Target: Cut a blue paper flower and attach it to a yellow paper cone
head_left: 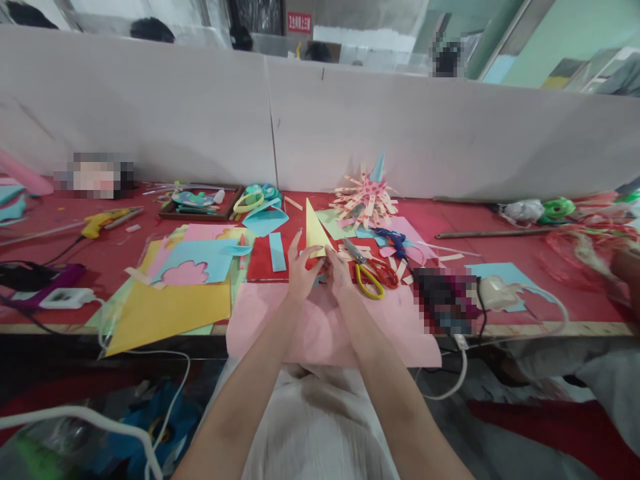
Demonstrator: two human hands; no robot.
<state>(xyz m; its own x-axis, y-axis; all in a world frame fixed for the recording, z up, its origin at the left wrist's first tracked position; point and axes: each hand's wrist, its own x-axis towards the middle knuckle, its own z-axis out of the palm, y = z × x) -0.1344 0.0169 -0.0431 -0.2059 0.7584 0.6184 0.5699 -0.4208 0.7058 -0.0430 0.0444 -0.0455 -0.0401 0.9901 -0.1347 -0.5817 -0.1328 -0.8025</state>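
The left hand and right hand both pinch a yellow paper cone, fingers closed on its bottom edge, holding it upright above the pink sheet on the worktop, scissors just beside.
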